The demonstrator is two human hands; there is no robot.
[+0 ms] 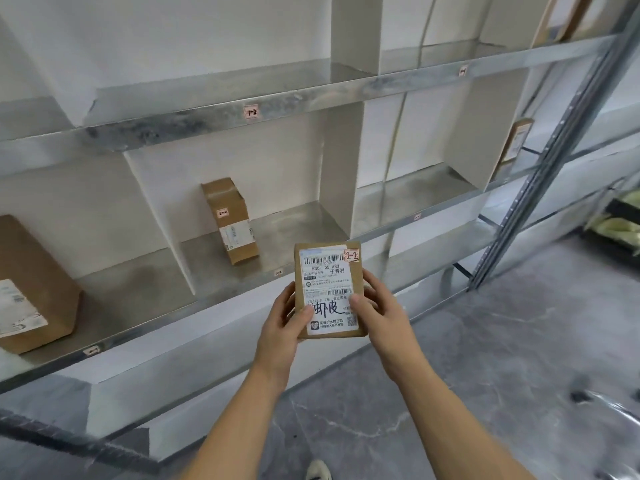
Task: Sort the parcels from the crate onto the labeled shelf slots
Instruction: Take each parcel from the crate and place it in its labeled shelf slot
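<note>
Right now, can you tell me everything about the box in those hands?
The small brown cardboard parcel is flat, held upright before the metal shelves. A white shipping label with barcodes and big black handwriting covers most of its face; a small pink sticker sits at its top right corner. The left hand and right hand grip its lower sides, thumbs on the label.

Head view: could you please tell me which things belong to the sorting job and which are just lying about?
Job: held parcel, left hand, right hand, middle-slot parcel, large left parcel, slot label, shelf.
Lying about: yellowish items far right.
</note>
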